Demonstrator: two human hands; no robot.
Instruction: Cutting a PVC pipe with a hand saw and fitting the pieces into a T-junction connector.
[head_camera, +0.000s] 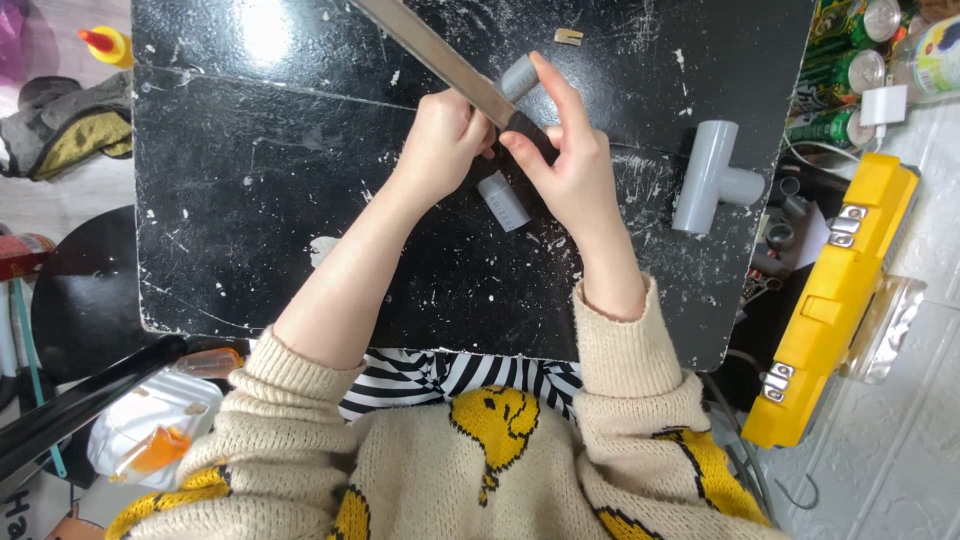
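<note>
Mid-cut, we judge: left hand (440, 140) grips saw (440, 58) handle; right hand (565, 150) pinches grey pipe (519, 78) at far middle of tabletop (260, 200). Cut piece (503, 200) lies near. Next stroke needs steady pipe.

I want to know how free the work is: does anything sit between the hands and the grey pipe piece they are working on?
Nothing visible: the right hand holds the grey pipe piece, and the left hand grips the blade laid across it.

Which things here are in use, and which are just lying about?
In use: left hand, right hand, metal blade, short grey pipe.

Lying about: cut pipe piece, tee fitting, yellow case, cans.
</note>
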